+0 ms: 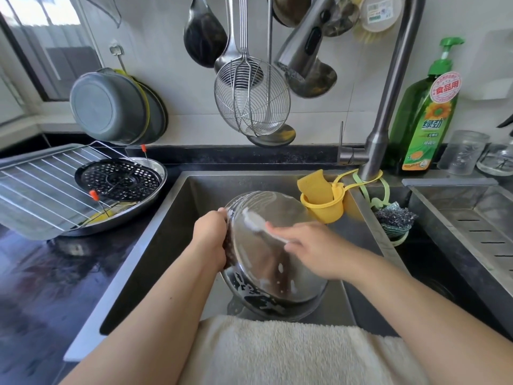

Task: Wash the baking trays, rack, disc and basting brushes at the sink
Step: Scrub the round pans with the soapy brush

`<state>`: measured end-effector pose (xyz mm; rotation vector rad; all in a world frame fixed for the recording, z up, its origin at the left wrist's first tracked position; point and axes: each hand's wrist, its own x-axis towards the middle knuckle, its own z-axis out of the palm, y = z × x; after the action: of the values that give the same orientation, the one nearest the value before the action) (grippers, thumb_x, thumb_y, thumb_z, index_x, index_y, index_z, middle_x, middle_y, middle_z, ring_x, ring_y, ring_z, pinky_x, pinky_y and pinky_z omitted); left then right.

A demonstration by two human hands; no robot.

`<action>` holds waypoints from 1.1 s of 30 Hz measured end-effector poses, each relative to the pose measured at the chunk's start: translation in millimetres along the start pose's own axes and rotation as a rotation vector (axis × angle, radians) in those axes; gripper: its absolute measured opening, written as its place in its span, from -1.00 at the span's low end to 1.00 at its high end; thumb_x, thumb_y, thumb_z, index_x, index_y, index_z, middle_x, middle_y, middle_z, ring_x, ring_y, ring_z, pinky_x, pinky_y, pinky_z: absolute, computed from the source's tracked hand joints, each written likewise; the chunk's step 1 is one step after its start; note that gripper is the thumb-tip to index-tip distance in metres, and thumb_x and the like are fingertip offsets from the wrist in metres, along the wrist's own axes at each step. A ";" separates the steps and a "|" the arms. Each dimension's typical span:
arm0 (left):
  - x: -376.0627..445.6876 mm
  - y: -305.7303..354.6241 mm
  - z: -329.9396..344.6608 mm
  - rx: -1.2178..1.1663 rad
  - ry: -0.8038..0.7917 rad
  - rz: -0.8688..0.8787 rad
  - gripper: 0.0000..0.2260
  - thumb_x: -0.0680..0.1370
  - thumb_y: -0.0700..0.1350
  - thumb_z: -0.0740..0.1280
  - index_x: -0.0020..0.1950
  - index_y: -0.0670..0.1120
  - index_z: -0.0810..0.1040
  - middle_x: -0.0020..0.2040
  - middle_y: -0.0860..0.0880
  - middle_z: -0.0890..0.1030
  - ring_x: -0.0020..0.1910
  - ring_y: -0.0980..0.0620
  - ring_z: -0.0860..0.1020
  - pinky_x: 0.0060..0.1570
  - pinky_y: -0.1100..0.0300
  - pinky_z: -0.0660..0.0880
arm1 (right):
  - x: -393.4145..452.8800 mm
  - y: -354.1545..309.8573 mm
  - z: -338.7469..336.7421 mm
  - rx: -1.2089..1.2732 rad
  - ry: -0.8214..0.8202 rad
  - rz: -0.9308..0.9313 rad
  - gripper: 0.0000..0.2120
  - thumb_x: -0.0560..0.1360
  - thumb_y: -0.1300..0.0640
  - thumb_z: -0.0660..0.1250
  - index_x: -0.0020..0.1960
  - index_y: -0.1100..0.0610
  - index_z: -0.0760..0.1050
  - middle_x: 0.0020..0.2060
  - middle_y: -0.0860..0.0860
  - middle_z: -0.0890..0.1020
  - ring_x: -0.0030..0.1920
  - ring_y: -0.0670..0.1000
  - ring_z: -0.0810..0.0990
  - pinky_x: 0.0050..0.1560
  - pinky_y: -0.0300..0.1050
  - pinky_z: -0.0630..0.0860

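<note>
A round steel tray [266, 262] stands tilted on edge in the sink [172, 223], its underside streaked with white suds. My left hand [212, 236] grips its left rim. My right hand [311, 248] holds a white scrubbing brush [259, 225] whose head presses on the tray's upper part; the brush is blurred. On the counter at the left lie a wire rack [41, 184] on a rectangular tray [16, 218], a black perforated disc [119, 179] in a round steel tray [155, 187], and orange-tipped brush handles [94, 195].
The tap spout [302, 54] hangs above the sink among ladles and a wire skimmer [251, 98]. A yellow sponge holder [323, 202] clings to the sink's right wall. A green detergent bottle [424, 115] and glass jars [462, 151] stand at the right. A towel [277, 351] covers the front edge.
</note>
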<state>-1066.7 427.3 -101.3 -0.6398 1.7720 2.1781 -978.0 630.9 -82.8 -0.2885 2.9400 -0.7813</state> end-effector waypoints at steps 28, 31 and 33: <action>-13.5 -5.1 -10.3 -0.088 0.161 -0.138 -0.79 0.54 -0.05 0.34 -0.28 -0.05 0.60 -0.28 0.03 0.67 -0.21 -0.06 0.64 0.08 0.03 0.60 | -16.7 -4.3 13.3 0.237 -0.180 0.039 -0.48 0.68 0.14 0.23 0.44 -0.42 0.33 0.28 -0.15 0.58 0.10 -0.16 0.59 0.16 -0.41 0.45; -15.9 -0.3 -12.3 -0.110 0.160 -0.083 -0.79 0.52 -0.12 0.30 -0.32 -0.06 0.53 -0.35 0.03 0.62 -0.25 -0.07 0.59 -0.03 0.09 0.57 | -14.5 -15.1 14.2 0.211 -0.149 -0.008 -0.49 0.67 0.12 0.23 0.40 -0.47 0.33 0.29 -0.16 0.61 0.21 -0.11 0.58 0.24 -0.18 0.51; -15.3 3.5 -13.7 -0.116 0.163 -0.061 -0.78 0.51 -0.14 0.26 -0.35 -0.05 0.47 -0.33 0.03 0.56 -0.22 -0.06 0.53 -0.03 0.11 0.50 | -6.7 -11.8 6.4 0.096 -0.029 0.079 -0.51 0.68 0.12 0.20 0.44 -0.41 0.34 -0.19 -0.16 0.58 -0.25 -0.12 0.52 -0.21 -0.28 0.46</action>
<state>-1052.6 414.3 -93.0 -0.9112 1.6861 2.2569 -968.7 619.2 -82.3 -0.1739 2.8567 -0.8951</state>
